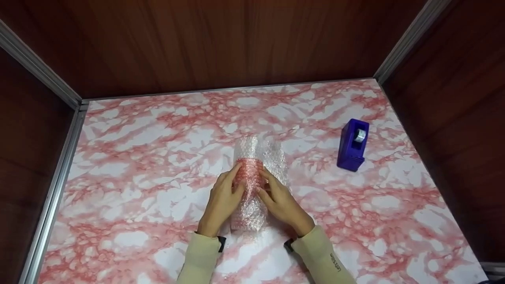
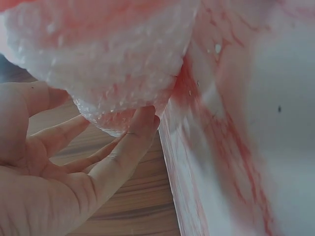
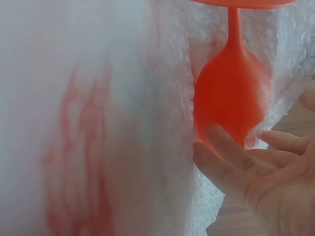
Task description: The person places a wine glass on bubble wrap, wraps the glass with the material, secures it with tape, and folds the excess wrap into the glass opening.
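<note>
My left hand (image 1: 224, 197) lies along the left side of a bundle, thumb on top. The fingers are spread and only gently bent, tips touching the wrap rather than clamped on it. My right hand (image 1: 283, 203) mirrors it on the other side: fingers apart, nearly straight, thumb also on top.

Between my two sets of fingers: an orange-red, stemmed, smooth-surfaced goblet (image 3: 231, 93) lying on its side, its rounded bowl next to my right fingertips and its flat foot nearer my wrist. Around it, a clear bubble wrap (image 1: 251, 217) sleeve, extending past my fingertips at the far end and back between my wrists. A loose flap (image 1: 277, 154) of the same wrap lies just beyond my right fingers, to their right.

Behind the fingers: pale yellow-green fabric sleeves (image 1: 323, 256), dark lettering on the right one; a black strap (image 1: 221, 243) at each wrist.

Well to the right of my right fingers and farther out: a purple, block-shaped tape dispenser (image 1: 349, 152) holding a small roll of tape (image 1: 360, 135).

Under everything: a red-and-white marbled counter (image 1: 158, 157). Farthest from the fingers: dark reddish-brown wood-grain panels (image 1: 229, 43) with silvery metal rails (image 1: 55, 189) at their corners.
</note>
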### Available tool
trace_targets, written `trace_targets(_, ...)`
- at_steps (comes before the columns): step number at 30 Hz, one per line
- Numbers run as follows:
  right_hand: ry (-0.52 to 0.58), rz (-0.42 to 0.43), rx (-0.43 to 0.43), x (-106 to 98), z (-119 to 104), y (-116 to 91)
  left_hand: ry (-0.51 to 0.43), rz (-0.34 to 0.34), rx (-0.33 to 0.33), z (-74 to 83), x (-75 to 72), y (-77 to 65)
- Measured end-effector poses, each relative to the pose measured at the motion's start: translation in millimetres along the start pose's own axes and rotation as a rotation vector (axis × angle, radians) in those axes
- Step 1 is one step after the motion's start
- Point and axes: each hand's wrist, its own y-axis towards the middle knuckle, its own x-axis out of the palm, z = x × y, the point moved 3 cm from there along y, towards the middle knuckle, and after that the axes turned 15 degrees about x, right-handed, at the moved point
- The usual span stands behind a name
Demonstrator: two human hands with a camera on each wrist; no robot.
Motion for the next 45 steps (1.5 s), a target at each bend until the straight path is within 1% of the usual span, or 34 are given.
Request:
trace_targets(6, -0.048, 0.022, -0.029, 1.2, -0.6, -1.5, 0.005, -0.007, 0.001, -0.5, 1.2, -0.4)
trace_targets(11, -0.124, 0.097, -0.047, 1.1, -2.7, -3.6, 0.010, 0.012, 0.010, -1.3, 0.4, 0.0)
trace_targets(13, -0.156, 0.144, -0.075, 1.2, -3.1, -4.6, 0.010, 0.017, 0.013, -1.2, -0.1, 0.2)
trace_targets(16, -0.181, 0.207, -0.149, 1.5, -3.4, -5.3, 0.014, 0.022, 0.018, -1.3, -0.3, 0.7)
trace_targets(18, -0.204, 0.226, -0.178, 1.4, -3.6, -5.2, 0.019, 0.023, 0.022, -1.4, -0.2, 0.8)
trace_targets(20, -0.212, 0.209, -0.171, 1.0, -4.1, -4.9, 0.022, 0.021, 0.023, -1.7, 0.1, 0.6)
trace_targets(22, -0.198, 0.166, -0.132, 0.4, -4.1, -4.0, 0.023, 0.020, 0.023, -2.1, 0.3, 0.4)
trace_targets(25, -0.145, 0.101, -0.069, -0.3, -3.6, -3.1, 0.025, 0.021, 0.022, -2.3, 0.2, 0.2)
trace_targets(28, -0.103, 0.062, -0.052, -0.2, -3.6, -2.7, 0.026, 0.022, 0.018, -2.2, -0.2, 0.0)
trace_targets(35, -0.159, 0.059, -0.034, -0.6, -5.2, -3.5, 0.018, 0.006, 0.017, -1.2, -0.9, -0.1)
trace_targets(40, -0.142, 0.044, -0.011, -0.3, -3.7, -3.1, 0.019, 0.005, 0.013, -0.6, -1.5, -1.2)
trace_targets(45, -0.110, 0.048, -0.015, -0.2, -1.4, -2.4, 0.015, 0.015, -0.005, -0.5, -2.8, -1.2)
